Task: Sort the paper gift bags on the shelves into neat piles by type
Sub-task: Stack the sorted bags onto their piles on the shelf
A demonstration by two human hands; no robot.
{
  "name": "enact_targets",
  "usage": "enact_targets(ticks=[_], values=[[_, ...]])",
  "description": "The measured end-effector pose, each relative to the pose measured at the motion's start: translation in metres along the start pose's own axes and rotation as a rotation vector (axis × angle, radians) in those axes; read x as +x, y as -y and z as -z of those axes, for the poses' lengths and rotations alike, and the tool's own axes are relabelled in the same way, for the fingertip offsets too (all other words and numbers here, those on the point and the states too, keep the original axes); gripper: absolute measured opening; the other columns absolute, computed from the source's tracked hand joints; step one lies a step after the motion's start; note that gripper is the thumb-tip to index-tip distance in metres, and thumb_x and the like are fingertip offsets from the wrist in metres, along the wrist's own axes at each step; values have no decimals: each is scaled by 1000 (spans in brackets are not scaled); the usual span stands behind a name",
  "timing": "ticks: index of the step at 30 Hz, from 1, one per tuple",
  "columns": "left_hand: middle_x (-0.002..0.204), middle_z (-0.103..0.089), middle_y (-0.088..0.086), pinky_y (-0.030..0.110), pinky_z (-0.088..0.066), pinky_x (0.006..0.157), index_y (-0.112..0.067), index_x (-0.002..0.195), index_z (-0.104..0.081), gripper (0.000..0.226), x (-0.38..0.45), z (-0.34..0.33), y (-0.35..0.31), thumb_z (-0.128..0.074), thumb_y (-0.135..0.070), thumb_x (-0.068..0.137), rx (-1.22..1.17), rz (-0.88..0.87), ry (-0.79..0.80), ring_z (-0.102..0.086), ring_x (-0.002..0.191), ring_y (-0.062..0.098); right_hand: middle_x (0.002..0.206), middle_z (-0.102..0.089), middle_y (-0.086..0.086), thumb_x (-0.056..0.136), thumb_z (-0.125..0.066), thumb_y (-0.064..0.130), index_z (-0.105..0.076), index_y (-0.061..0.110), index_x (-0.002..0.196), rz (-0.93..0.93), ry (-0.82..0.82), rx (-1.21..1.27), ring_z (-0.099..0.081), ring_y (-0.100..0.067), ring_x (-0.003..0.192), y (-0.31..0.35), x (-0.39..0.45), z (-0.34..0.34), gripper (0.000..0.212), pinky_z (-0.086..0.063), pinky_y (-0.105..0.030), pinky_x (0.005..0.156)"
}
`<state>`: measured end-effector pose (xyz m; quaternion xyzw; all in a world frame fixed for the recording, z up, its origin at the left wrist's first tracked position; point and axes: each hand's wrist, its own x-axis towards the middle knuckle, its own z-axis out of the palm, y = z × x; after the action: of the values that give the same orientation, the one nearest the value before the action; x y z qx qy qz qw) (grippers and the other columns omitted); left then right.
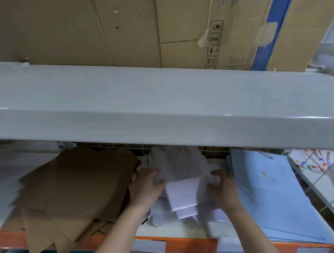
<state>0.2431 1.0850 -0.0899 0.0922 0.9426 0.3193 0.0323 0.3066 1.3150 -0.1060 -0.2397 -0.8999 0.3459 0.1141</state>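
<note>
With both hands, left [148, 180] and right [222, 185], gripping the white bags [180, 197], square their edges before setting them down between neighbouring piles.

Grey shelf [163, 107], perhaps tiled wall [112, 146]

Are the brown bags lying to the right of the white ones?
No, the brown bags lie left of the white bags; blue bags lie right.
</note>
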Motion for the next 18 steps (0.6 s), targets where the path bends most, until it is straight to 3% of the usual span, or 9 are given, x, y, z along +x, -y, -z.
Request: enact_targets(ticks=[3,7,18], values=[[151,-27,-14,36,-25,99,-45,136,-41,51,-5,-6,0,-46,-59,88,278,-21,66,-21,133,27,123,-57,5,94,-50,29,-68,26,105,107,128,-244,-52,-29,115,-4,-7,-5,21,-44,-37,91],[155,-18,-16,40,-23,105,-45,138,-36,53,-11,-12,2,-41,-63,88,325,-17,87,-14,138,28,134,-51,3,93,-48,40,-58,30,119,89,227,-284,-45,-28,123,-5,-12,-5,29,-41,-39,99],[150,-34,-8,38,-23,106,-39,139,-37,48,-18,31,36,-40,-54,93,293,-14,-85,-29,137,21,141,-48,1,93,-53,38,-51,27,132,207,63,-252,-39,-24,132,35,-22,-12,41,-34,-36,102]])
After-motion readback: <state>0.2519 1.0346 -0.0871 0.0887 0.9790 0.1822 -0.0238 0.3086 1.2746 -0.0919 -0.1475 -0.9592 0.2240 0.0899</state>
